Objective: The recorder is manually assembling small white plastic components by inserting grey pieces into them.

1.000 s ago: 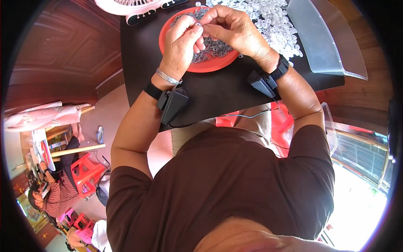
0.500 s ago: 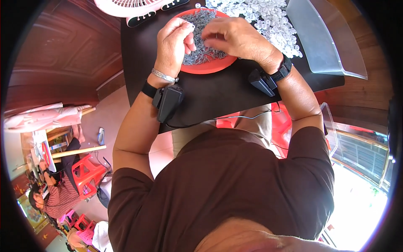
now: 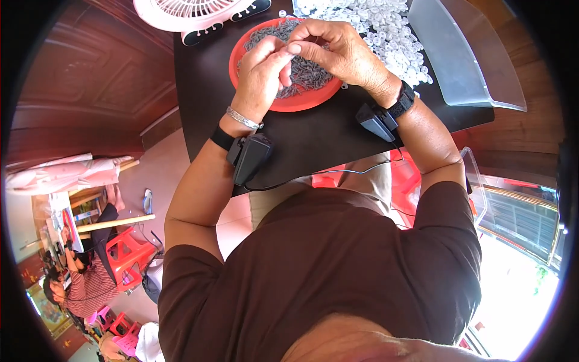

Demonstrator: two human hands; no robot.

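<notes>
1. From where I stand, the left hand and right hand meet over a red plate, fingertips together.
2. On each hand the grip is a close pinch, thumb drawn against forefinger; I can't tell what, if anything, is caught between them (the fingers cover the spot).
3. The grey pegs lie heaped in the plate, under the hands; the clear plastic pieces are spread on the dark tabletop, beyond the right hand.
4. A loosened pinch could drop a small piece among the pegs, where it might be hard to find.
5. A sideways swing of the right wrist could scatter the clear pieces, since they spread so near it.
6. The thin cord by the tabletop's near edge could snag if the left arm pulled back sharply.
7. Counting: two hands, one plate, one pink fan, one clear tray, one bracelet, and two black boxes, one on each wrist.
8. Pegs and clear pieces are too many and too overlapped to number.
</notes>
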